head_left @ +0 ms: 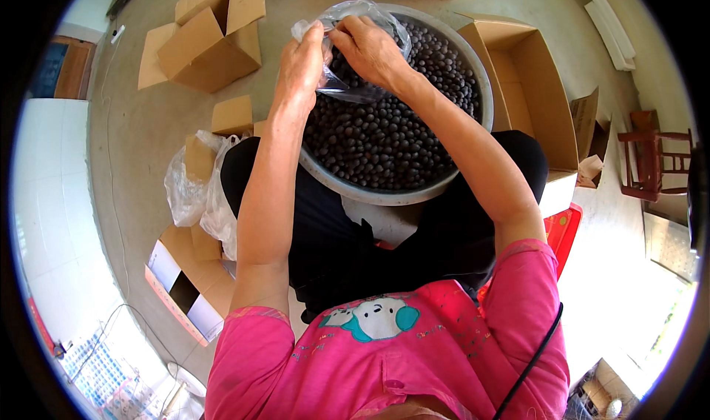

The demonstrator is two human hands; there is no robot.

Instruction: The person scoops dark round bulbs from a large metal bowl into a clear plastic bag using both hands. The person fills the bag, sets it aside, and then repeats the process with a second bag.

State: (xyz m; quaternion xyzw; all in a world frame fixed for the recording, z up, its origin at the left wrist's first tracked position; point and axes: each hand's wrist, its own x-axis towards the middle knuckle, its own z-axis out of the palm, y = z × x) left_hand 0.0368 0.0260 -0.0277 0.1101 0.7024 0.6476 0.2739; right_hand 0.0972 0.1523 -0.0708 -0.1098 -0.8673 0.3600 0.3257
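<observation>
A large round metal basin (484, 87) sits in front of my knees, filled with small dark, roundish pieces (377, 139) whose kind I cannot make out. Over its far left side I hold a clear plastic bag (362, 8). My left hand (301, 63) pinches the bag's left edge, thumb upward. Bent fingers of my right hand (367, 50) grip the bag close beside it. Dark pieces show around and through the clear film; whether some are inside the bag is hard to tell.
An open cardboard box (529, 79) stands against the basin's right side. Another open carton (203, 54) is at the far left. Plastic bags (196, 187) and a tipped carton (196, 264) lie left of my leg. Beyond the right-hand boxes is a wooden chair (651, 157).
</observation>
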